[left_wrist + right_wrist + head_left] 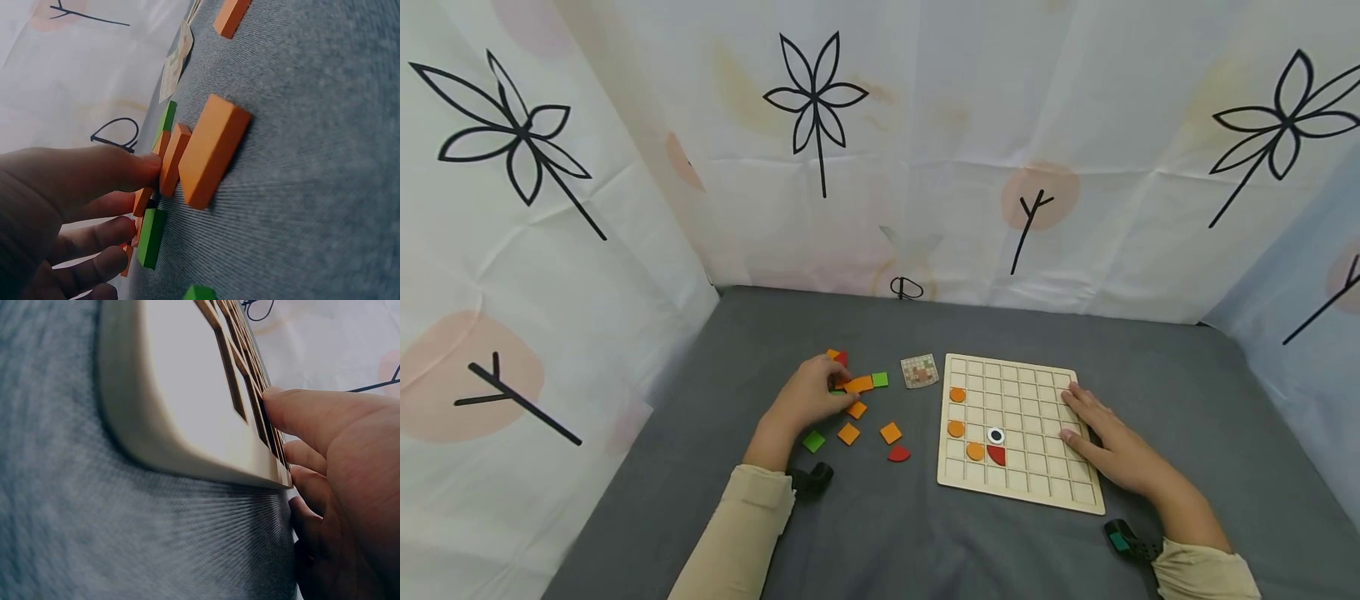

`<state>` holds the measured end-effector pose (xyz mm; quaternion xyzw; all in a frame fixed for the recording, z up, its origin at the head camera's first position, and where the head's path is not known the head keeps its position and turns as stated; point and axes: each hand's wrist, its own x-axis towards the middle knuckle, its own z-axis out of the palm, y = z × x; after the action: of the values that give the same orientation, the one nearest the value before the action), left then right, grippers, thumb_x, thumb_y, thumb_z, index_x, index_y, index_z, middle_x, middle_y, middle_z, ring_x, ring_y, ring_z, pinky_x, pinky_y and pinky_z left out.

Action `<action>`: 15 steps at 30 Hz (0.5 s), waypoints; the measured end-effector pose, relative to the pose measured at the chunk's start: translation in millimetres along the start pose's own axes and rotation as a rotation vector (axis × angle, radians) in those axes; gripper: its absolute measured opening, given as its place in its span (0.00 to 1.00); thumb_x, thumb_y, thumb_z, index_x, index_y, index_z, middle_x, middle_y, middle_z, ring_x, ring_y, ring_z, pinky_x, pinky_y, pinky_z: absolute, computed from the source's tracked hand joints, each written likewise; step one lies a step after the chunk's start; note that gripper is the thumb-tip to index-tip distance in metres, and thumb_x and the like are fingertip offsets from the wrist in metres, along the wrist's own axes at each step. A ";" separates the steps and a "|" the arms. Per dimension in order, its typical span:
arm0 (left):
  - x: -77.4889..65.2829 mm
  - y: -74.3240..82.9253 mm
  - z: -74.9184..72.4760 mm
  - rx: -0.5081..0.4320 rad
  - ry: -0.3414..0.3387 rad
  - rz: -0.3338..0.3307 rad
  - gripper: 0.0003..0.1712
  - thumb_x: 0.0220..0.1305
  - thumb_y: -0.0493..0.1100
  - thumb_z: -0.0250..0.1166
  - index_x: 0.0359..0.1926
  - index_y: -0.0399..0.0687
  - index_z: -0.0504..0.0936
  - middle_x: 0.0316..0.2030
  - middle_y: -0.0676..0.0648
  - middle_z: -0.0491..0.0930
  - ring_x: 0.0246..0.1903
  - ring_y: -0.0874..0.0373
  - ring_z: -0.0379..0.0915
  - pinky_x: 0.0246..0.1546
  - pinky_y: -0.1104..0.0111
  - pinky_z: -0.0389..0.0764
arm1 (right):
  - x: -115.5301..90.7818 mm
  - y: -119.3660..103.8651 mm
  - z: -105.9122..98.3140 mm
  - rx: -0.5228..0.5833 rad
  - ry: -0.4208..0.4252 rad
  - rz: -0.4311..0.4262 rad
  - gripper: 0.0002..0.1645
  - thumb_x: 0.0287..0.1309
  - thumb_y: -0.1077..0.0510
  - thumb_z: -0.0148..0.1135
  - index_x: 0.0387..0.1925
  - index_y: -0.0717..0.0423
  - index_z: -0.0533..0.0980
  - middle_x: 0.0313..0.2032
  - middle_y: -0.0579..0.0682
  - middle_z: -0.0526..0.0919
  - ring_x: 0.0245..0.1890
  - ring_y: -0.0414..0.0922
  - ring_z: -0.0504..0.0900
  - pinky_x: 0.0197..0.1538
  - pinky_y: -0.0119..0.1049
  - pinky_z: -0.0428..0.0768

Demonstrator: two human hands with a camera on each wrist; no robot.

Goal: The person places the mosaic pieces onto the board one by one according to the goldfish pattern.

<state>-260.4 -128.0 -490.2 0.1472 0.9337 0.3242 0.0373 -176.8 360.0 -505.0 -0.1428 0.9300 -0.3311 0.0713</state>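
My left hand [811, 392] reaches into a loose group of small flat pieces, thumb and fingers slightly bent and apart. Its thumb tip is beside orange pieces [859, 384], with a green piece [152, 237] below; no firm pinch shows, and the fingers hide part of the group. On the right, a pale wooden grid board [1030, 392] lies flat. My right hand [1108, 442] rests on its right edge, fingers extended. Several orange round pieces [956, 428], a red quarter-circle [997, 456] and a white disc with a black centre [996, 435] sit on the board's left part.
Between the left hand and the board lie an orange square [891, 432] and a red quarter-circle piece [898, 453]. A green square [813, 442] is near the left wrist. A small patterned card [919, 372] lies beside the board's upper left corner. Grey cloth [880, 533] covers the table.
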 end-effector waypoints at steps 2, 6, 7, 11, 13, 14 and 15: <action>-0.4 -0.1 0.9 -0.003 0.000 -0.003 0.16 0.63 0.46 0.78 0.48 0.43 0.90 0.44 0.46 0.83 0.41 0.55 0.77 0.49 0.56 0.83 | -0.5 -0.4 0.4 0.007 -0.003 0.001 0.46 0.79 0.47 0.58 0.84 0.61 0.51 0.85 0.66 0.44 0.84 0.71 0.40 0.80 0.73 0.39; -1.2 0.8 2.1 -0.006 0.007 -0.008 0.15 0.64 0.46 0.78 0.49 0.44 0.90 0.45 0.47 0.84 0.42 0.54 0.78 0.51 0.55 0.84 | -0.8 -0.7 0.5 0.018 -0.006 -0.006 0.46 0.79 0.48 0.58 0.84 0.62 0.51 0.84 0.67 0.44 0.83 0.72 0.40 0.79 0.74 0.39; -1.1 1.3 2.6 -0.007 0.008 -0.009 0.15 0.64 0.46 0.78 0.49 0.45 0.90 0.45 0.48 0.84 0.42 0.55 0.79 0.51 0.56 0.84 | -0.9 -0.8 0.5 0.019 -0.007 -0.008 0.46 0.79 0.48 0.58 0.84 0.63 0.51 0.84 0.67 0.43 0.83 0.72 0.40 0.79 0.74 0.39; -0.9 8.2 4.5 -0.011 0.021 0.014 0.13 0.66 0.47 0.76 0.49 0.47 0.90 0.44 0.50 0.86 0.40 0.57 0.79 0.47 0.58 0.85 | -0.7 -0.6 0.3 0.021 -0.007 -0.013 0.46 0.79 0.48 0.58 0.84 0.63 0.51 0.84 0.67 0.43 0.83 0.72 0.40 0.79 0.74 0.38; -0.1 14.1 6.2 -0.025 0.020 0.034 0.13 0.67 0.47 0.75 0.50 0.48 0.90 0.43 0.49 0.86 0.38 0.58 0.78 0.42 0.60 0.84 | -0.5 -0.7 0.1 0.015 -0.003 -0.016 0.46 0.79 0.48 0.58 0.84 0.63 0.51 0.84 0.67 0.44 0.83 0.73 0.40 0.79 0.73 0.39; 0.3 17.7 7.4 -0.035 0.020 0.044 0.14 0.68 0.47 0.75 0.50 0.48 0.90 0.43 0.49 0.86 0.37 0.58 0.77 0.41 0.61 0.83 | -0.3 -0.7 0.0 0.014 -0.003 -0.017 0.46 0.79 0.48 0.58 0.84 0.63 0.51 0.84 0.67 0.44 0.83 0.72 0.40 0.79 0.73 0.39; 0.6 21.5 8.8 -0.046 0.018 0.050 0.14 0.68 0.47 0.75 0.51 0.48 0.90 0.44 0.49 0.85 0.36 0.58 0.76 0.39 0.61 0.82 | -0.1 -0.9 -0.3 0.013 -0.002 -0.015 0.46 0.79 0.48 0.58 0.84 0.63 0.51 0.84 0.67 0.44 0.83 0.72 0.40 0.79 0.73 0.39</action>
<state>-254.1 -106.6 -483.9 0.1666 0.9223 0.3479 0.0241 -176.6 359.5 -504.2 -0.1499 0.9267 -0.3374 0.0708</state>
